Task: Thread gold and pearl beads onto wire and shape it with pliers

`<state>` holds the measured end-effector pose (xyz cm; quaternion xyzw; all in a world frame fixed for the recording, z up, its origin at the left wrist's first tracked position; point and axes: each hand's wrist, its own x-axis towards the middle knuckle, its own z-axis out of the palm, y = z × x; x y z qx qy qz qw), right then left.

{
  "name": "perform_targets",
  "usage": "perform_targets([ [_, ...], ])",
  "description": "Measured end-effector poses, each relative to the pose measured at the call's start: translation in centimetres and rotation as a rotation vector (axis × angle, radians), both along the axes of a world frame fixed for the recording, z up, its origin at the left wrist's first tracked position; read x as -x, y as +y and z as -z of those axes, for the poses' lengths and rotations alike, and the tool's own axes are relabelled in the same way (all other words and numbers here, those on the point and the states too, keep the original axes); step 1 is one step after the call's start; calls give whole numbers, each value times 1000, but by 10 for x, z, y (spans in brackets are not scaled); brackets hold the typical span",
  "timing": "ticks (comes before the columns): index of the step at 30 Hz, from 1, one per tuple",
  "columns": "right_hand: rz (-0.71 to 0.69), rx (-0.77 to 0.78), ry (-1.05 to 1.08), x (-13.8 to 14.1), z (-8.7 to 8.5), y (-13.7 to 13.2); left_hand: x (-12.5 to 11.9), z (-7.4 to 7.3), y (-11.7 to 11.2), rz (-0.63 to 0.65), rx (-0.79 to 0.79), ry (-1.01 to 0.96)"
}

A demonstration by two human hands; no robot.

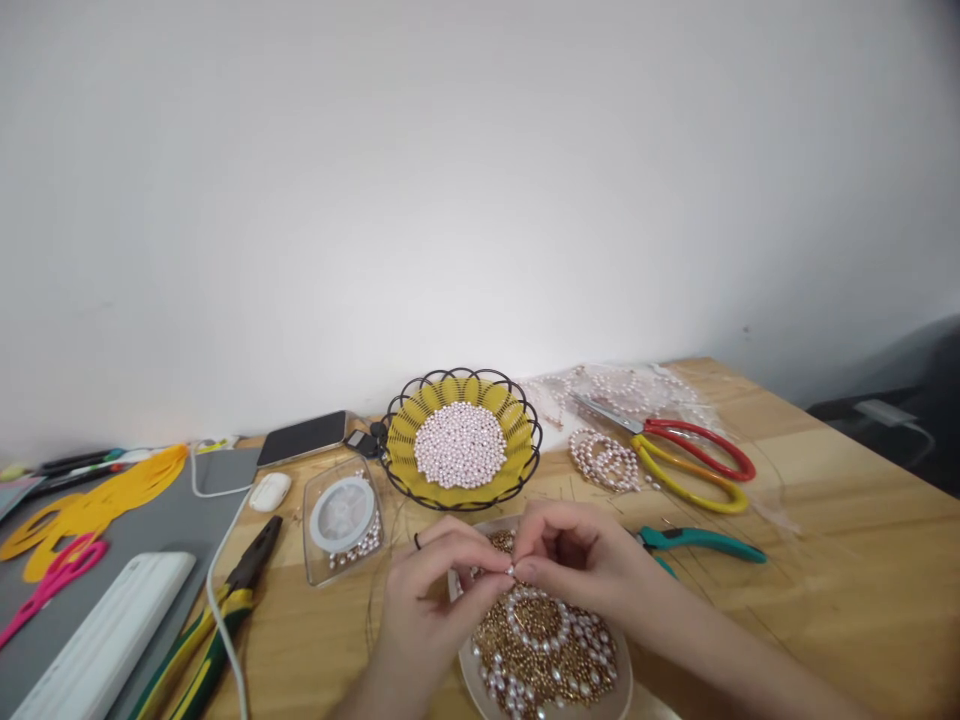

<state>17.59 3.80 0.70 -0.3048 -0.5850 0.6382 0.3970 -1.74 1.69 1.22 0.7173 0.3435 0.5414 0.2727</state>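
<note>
2 hands (424, 600) (581, 560) pinching a pearly bead (511, 570), mostly hidden by fingertips (528, 570); tray (627, 685) cut off below

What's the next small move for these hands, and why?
I'd probably ease the right hand slightly back while the left hand pinches the pale bead: both hands' fingertips meet there, hiding any thread, and it's unclear whether the pearl loop showing just below is attached.

Well left of the fingers (555, 577), pink scissors (37, 601), a long white object (112, 635) and orange cutouts (124, 497); leftward beyond, a phone (304, 439).
</note>
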Motion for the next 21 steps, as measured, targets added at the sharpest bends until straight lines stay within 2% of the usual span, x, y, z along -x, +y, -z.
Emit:
perform_targets([
  [10,-30,27,24,-3,-8,-2,-2,0,-3,44,185,-153],
  [16,-29,45,75,-2,-13,-9,-2,0,-6,131,276,-233],
  [21,-34,47,83,-3,-12,-15,-5,5,-10,189,446,-398],
])
